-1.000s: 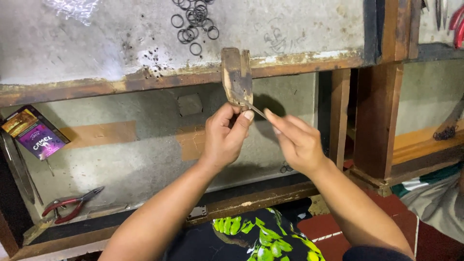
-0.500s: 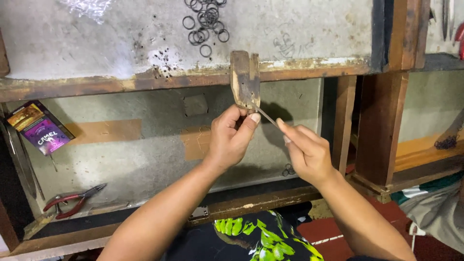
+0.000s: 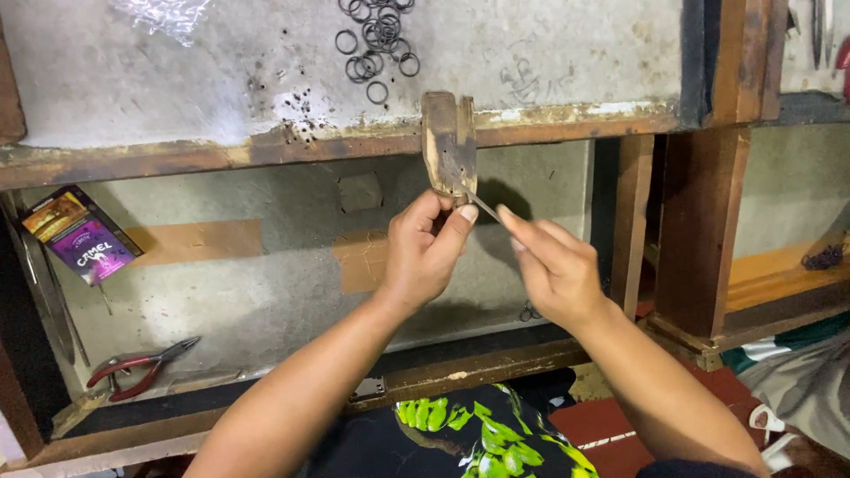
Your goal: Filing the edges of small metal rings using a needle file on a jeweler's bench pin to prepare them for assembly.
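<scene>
A worn wooden peg [image 3: 450, 142] juts out from the front edge of the workbench [image 3: 221, 155]. My left hand [image 3: 425, 252] is pinched against the peg's lower end, thumb and fingers closed on something too small to make out. My right hand [image 3: 553, 265] holds a thin metal file [image 3: 484, 209] with its tip laid against the spot under the peg. Several small metal rings [image 3: 376, 40] lie on the bench top above.
Red-handled pliers [image 3: 142, 365] lie in the open drawer tray [image 3: 266, 292] at lower left. A small purple and gold carton [image 3: 80, 235] leans at the left. Wooden posts [image 3: 699, 230] stand to the right. Clear plastic wrap [image 3: 164, 13] rests on the bench top.
The view has shifted slightly, so the peg and hands sit a little more to the right. My right hand has slid the file a short way along the peg's tip.
</scene>
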